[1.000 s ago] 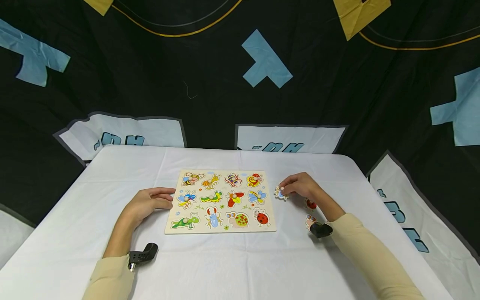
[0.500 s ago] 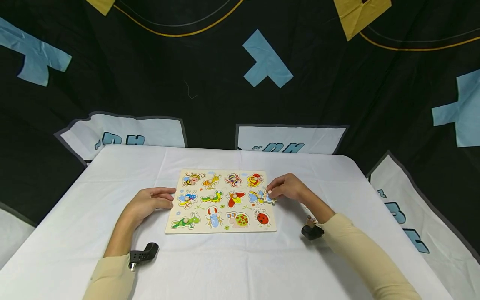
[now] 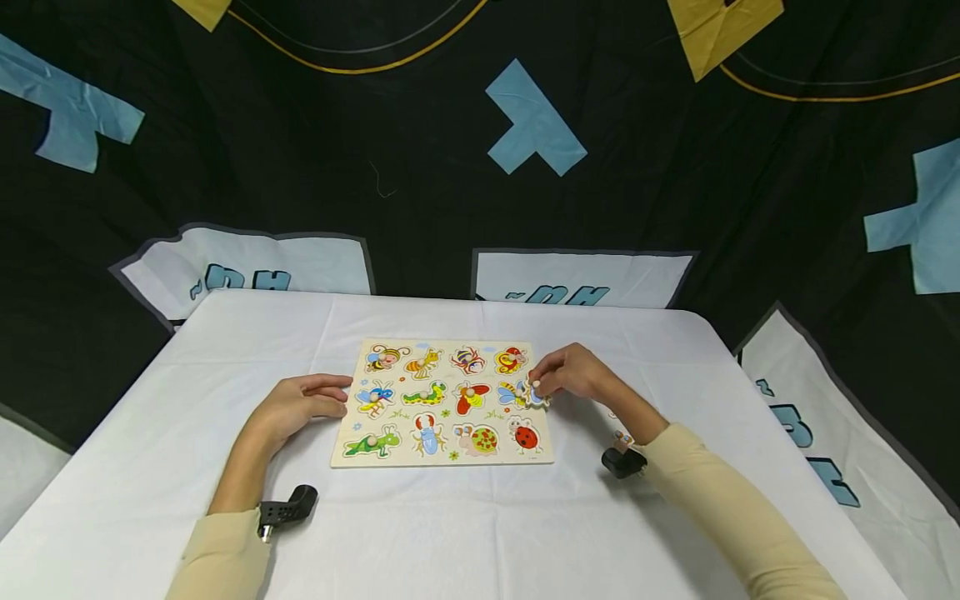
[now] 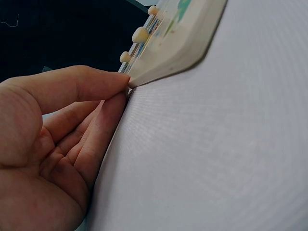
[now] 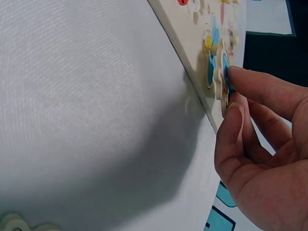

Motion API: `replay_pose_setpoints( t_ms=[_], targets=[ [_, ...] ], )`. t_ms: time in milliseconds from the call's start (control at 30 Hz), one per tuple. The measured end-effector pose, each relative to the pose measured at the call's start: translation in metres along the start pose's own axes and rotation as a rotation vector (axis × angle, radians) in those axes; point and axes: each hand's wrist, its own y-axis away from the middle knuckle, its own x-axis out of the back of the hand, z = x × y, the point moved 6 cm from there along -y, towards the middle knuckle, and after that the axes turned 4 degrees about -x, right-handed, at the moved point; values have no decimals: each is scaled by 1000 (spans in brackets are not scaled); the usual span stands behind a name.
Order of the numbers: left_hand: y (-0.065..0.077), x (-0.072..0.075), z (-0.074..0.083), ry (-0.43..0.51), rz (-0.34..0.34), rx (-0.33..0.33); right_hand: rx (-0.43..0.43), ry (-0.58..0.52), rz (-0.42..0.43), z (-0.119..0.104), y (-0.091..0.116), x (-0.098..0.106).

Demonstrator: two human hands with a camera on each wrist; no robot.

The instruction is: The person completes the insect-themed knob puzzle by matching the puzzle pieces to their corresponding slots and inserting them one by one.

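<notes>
A wooden knob puzzle board (image 3: 472, 461) with several coloured insect pictures lies on the white-covered table. My left hand (image 3: 303, 407) touches its left edge, thumb and index fingertips against the side, as the left wrist view (image 4: 72, 130) also shows. Over the board's right edge, my right hand (image 3: 573, 372) pinches a blue-and-white puzzle piece (image 3: 537, 397) between thumb and fingers. That puzzle piece (image 5: 222, 79) is tilted steeply in the right wrist view, close above a yellow-and-blue winged insect (image 3: 512, 395). The fingers partly hide its printed face.
Right of the board, a small puzzle piece (image 3: 622, 439) lies partly hidden by my right wrist and its black camera (image 3: 624, 462). The edge of a wooden piece (image 5: 19, 223) shows low in the right wrist view. A black printed cloth (image 3: 420, 192) hangs behind the table.
My right hand has carried the blue-and-white puzzle piece left, from beside the board to over its right edge. In the last half second it has shifted only slightly. My left hand stays put.
</notes>
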Motion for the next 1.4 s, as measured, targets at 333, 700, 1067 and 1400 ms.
replay_pose_setpoints(
  t_ms=[333, 700, 1067, 1400],
  targets=[
    [1, 1, 0, 0, 3, 7, 35, -6, -43, -14, 0, -11],
    [1, 2, 0, 15, -9, -15, 61, 33, -70, -38, -3, -38],
    [2, 2, -1, -5, -2, -1, 104, 24, -147, -60, 1, -64],
    [1, 0, 2, 5, -7, -10, 146, 7, -205, -72, 2, -89]
  ],
)
